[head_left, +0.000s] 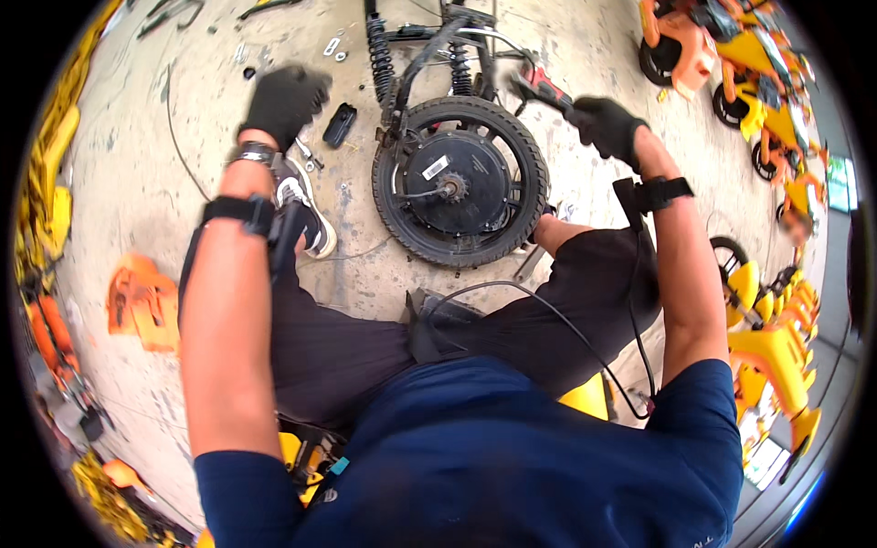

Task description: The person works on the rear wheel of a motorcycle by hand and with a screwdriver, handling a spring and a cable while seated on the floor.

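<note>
The right hand (610, 128), in a black glove, is clenched round a red-handled tool (544, 89); the tool's tip is lost against the frame tubes behind the wheel (459, 181). The wheel lies flat just left of that grip, a small white label (436, 167) on its black hub. The left hand (283, 100), gloved, hangs half-curled and empty near a small black case (340, 125) on the floor, not touching it.

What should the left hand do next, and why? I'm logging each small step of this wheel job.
Probably drop onto the small black part on the floor: the gloved left hand hovers open beside it, while the right hand grips a red-handled tool at the frame above the wheel.
</note>
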Tool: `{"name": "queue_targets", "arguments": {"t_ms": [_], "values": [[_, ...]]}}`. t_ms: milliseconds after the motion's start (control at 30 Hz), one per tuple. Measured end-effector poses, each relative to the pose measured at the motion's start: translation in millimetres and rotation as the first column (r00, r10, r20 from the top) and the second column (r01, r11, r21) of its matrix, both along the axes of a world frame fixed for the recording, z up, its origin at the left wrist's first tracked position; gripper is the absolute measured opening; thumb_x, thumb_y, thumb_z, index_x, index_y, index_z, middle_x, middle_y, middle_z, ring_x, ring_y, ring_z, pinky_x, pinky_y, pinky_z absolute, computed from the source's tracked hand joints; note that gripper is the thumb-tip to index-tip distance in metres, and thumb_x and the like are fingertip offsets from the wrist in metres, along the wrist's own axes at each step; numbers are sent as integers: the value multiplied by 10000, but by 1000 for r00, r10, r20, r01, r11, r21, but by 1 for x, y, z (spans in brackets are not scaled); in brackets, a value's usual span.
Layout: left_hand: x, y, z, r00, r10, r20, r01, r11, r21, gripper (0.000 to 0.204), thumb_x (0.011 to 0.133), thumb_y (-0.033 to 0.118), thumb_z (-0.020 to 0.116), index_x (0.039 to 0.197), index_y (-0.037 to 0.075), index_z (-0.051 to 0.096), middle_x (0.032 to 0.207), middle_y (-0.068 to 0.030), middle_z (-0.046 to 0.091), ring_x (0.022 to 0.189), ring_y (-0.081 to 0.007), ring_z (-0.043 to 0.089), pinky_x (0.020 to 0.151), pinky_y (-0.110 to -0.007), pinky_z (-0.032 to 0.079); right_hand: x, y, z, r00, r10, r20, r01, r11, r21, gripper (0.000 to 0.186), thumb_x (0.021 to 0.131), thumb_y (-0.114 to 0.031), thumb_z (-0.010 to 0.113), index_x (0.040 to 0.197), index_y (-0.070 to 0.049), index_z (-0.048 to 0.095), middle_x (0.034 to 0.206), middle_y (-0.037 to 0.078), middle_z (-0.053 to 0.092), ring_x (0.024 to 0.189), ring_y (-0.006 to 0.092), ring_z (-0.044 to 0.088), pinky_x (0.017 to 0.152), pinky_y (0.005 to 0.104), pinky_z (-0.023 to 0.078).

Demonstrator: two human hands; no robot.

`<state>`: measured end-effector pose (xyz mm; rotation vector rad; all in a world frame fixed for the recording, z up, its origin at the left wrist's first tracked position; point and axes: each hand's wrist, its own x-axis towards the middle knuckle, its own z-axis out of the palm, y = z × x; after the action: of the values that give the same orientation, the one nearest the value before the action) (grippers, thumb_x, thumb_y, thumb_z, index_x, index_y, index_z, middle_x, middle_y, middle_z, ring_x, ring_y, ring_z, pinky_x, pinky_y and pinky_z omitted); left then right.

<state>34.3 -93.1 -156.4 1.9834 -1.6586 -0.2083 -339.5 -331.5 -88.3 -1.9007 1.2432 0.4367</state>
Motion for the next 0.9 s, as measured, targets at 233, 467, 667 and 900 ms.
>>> {"name": "queue_targets", "arguments": {"t_ms": [233,467,667,900], "values": [[-93,-16,-185,850,359,-386,-158,872,463,136,833,188,577,870,81,652,792,-103,658,639,-224,623,550,-336,488,-3,90,82,490,-239,839,276,955,111,341,964,-310,467,1101,-16,574,643,-22,492,482,41,395,449,186,342],[-113,-21,-196,-138,400,-906,-237,875,422,177,875,171,590,970,22,598,754,-90,636,523,-182,600,433,-281,472,-10,93,89,435,-503,747,470,834,288,336,929,-251,514,1147,1,557,635,7,497,456,61,403,434,196,346],[-113,-45,-202,164,564,-809,-307,809,501,156,842,94,557,945,-7,615,728,-85,639,534,-170,613,435,-264,482,-10,88,101,302,-670,678,523,711,470,333,922,-254,570,1120,14,551,628,5,512,477,55,426,434,176,325],[-115,-54,-190,384,655,-651,-347,755,556,197,755,64,553,907,-17,648,751,-106,657,538,-172,611,466,-286,480,-7,90,98,321,-645,694,520,732,440,307,916,-238,579,1109,-1,563,637,-8,507,499,46,437,451,177,340]]}}
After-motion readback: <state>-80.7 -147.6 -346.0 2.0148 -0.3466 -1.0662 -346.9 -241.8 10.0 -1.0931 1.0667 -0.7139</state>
